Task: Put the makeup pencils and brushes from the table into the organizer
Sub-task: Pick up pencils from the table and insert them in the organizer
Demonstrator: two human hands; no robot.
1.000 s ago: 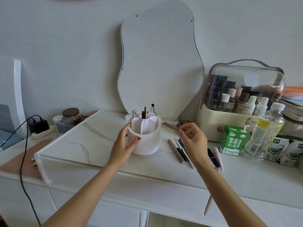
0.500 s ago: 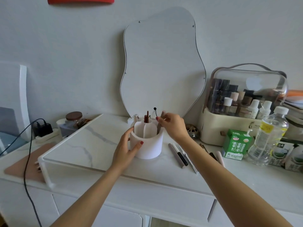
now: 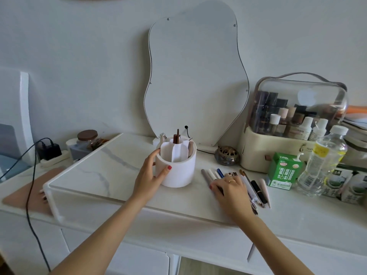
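Observation:
A white round organizer [image 3: 178, 171] with inner dividers stands on the marble tabletop. Brown pencils [image 3: 176, 136] and a grey-pink stick stand in its compartments. My left hand [image 3: 150, 173] grips the organizer's left wall. To its right several makeup pencils and brushes [image 3: 256, 187] lie side by side on the table. My right hand [image 3: 230, 188] lies flat over the left part of that row, its fingertips on a grey pencil [image 3: 205, 175]. Whether the fingers have closed around a pencil is hidden under the hand.
A wavy mirror [image 3: 196, 76] leans on the wall behind. A clear-lidded cosmetics case [image 3: 294, 124], a green carton [image 3: 284, 169] and a plastic bottle [image 3: 321, 161] stand at the right. A small brass pot [image 3: 227, 155] sits behind the pencils. A jar and charger cable are at the left.
My right hand has left the organizer's top, where it put in a stick, and come down onto the row of pencils. My left hand has stayed on the organizer.

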